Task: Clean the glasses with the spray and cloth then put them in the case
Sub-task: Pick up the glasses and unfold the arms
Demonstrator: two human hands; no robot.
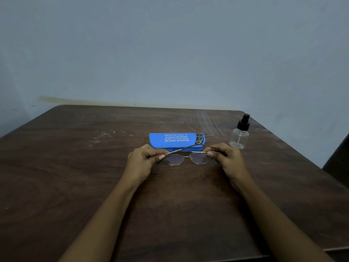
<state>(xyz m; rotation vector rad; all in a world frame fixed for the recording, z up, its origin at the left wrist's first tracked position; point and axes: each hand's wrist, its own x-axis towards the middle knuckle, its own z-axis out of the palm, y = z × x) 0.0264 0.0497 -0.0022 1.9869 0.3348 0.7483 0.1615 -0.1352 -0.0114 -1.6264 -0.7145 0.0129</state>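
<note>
Thin metal-framed glasses (186, 158) with oval lenses hang just above the brown table (75, 167), held between both hands. My left hand (143, 159) pinches the left end of the frame. My right hand (226, 157) pinches the right end, where one temple arm is partly folded across the top. Right behind the glasses lies a closed blue case (175, 139) with white lettering. A small clear spray bottle (239, 134) with a black pump top stands to the right of the case. No cloth is visible.
A pale blue wall rises behind the table's far edge. The table's right edge runs diagonally past the bottle, with a dark object (338, 163) beyond it.
</note>
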